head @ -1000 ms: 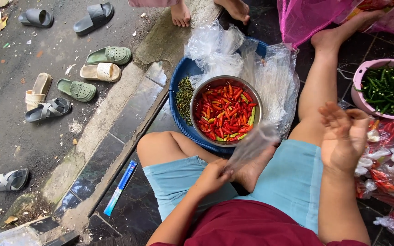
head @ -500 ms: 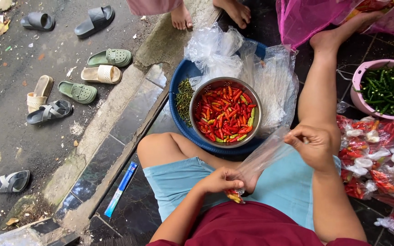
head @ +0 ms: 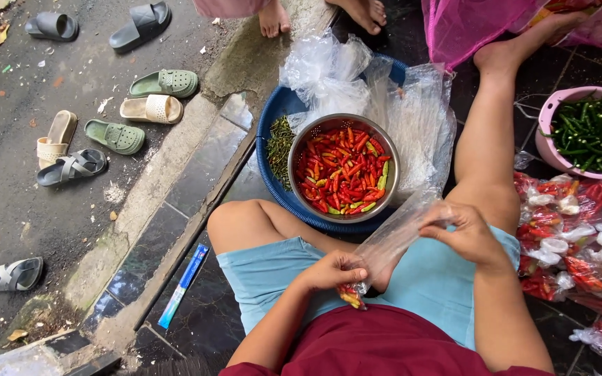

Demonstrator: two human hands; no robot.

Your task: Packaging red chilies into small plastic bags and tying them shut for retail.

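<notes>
Head cam: right hand [head: 465, 233] now at clear bag [head: 398, 237] mouth.

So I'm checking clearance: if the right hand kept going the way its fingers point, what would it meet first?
The right hand points left and pinches the clear bag; beyond that, probably the metal chili bowl's rim, though depth is unclear.

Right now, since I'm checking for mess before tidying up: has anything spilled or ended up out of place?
No chillies look spilled: the red ones sit inside the metal bowl, the green ones in the pink bowl. The only stray item is a blue and white packet lying alone on the dark tiles beside the knee.
</notes>
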